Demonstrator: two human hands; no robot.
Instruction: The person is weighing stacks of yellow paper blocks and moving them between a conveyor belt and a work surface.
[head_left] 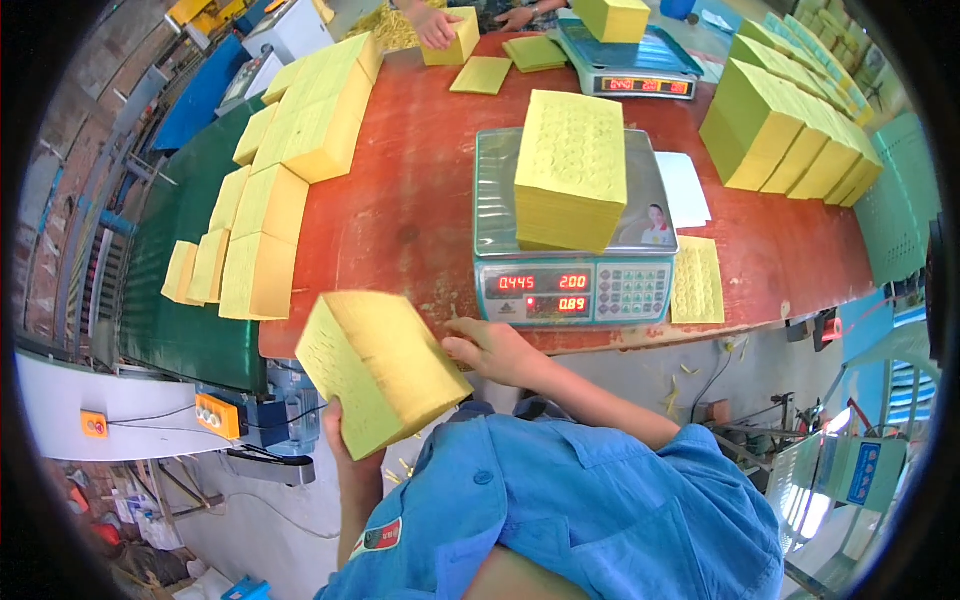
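A thick stack of yellow paper [385, 360] is held tilted in front of my body, beyond the table's near edge. My left hand [350, 435] grips it at its lower left corner, with most of the fingers hidden beneath it. At the stack's right side is my right hand [492, 350], thumb and fingers apart; its thumb tip is at the stack's edge, and whether it touches cannot be made out. Another yellow paper stack [570, 165] rests on the metal plate of the digital scale [575, 290], whose red display is lit.
Rows of yellow stacks [265, 210] line the left, beside a green conveyor belt [190, 225]; more stacks [780, 135] stand far right. Loose sheets [697, 280] lie right of the scale. Across the red table [400, 200], a co-worker's hand [432, 25] touches a stack near a second scale [640, 85].
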